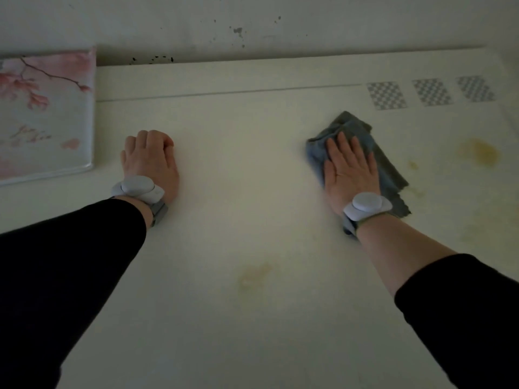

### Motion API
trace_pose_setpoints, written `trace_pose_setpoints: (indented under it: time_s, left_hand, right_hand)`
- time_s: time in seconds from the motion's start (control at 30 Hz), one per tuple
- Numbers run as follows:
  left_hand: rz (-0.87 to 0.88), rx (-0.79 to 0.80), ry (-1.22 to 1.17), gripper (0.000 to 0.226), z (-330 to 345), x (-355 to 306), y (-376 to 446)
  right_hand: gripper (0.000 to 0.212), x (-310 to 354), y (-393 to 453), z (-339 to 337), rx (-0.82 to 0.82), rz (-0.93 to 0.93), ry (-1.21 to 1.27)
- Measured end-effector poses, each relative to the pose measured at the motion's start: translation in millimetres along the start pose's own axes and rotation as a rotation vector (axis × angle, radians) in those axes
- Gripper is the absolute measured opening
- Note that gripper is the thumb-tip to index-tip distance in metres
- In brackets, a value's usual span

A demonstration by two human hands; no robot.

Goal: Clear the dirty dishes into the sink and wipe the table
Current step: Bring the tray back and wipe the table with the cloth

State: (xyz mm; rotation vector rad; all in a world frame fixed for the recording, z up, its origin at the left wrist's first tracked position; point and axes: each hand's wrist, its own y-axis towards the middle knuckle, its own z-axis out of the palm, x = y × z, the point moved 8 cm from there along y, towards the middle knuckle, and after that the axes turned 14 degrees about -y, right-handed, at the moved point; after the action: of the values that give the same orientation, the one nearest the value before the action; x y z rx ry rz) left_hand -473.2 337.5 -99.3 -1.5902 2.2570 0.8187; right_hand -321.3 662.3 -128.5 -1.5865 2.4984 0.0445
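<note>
A white table (238, 206) fills the view. My right hand (351, 169) lies flat, fingers straight, pressing a crumpled grey-blue cloth (362, 130) onto the table right of centre. My left hand (150, 161) rests on the table left of centre with its fingers curled under into a fist, holding nothing. A yellowish stain (478, 151) marks the surface just right of the cloth, and a fainter one (254, 275) lies nearer the front. No dishes are in view.
A flat floral-printed panel (42, 113) lies at the table's left edge. Three checkered patches (431, 92) sit at the back right. The wall (252, 21) with dark specks rises behind the table's far edge.
</note>
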Motion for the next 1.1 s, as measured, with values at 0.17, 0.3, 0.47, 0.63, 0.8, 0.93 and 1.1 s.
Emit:
trace_pose_setpoints:
  time_s: [0.17, 0.3, 0.47, 0.63, 0.8, 0.93, 1.1]
  left_hand:
    - [0.048, 0.042, 0.080, 0.019, -3.4, -9.0, -3.0]
    - [0.053, 0.093, 0.013, 0.019, -12.8, -24.6, -33.6]
    - [0.028, 0.162, -0.105, 0.020, -36.2, -30.8, -117.5]
    - [-0.040, 0.216, -0.054, 0.027, -67.3, 2.7, -185.5]
    - [-0.064, 0.247, -0.027, 0.033, -75.0, 14.5, -201.6]
    - [-0.061, 0.229, -0.039, 0.030, -75.8, 14.9, -200.9]
    - [-0.056, 0.201, -0.072, 0.025, -74.6, 14.1, -198.7]
  right_hand:
    - [0.053, -37.0, -32.3, 5.5, 0.018, 0.139, 0.039]
    - [0.054, -48.6, -69.0, 10.5, 0.065, 0.244, 0.050]
    - [0.055, -40.7, -116.2, 13.4, 0.097, 0.349, 0.073]
    - [0.057, -8.3, -152.9, 13.7, 0.132, 0.434, 0.102]
    - [0.058, 56.8, -176.9, 3.9, 0.142, 0.441, 0.123]
    - [0.059, 115.9, -178.5, -7.9, 0.135, 0.398, 0.122]
    - [0.058, 203.4, -176.8, -27.4, 0.064, 0.147, 0.086]
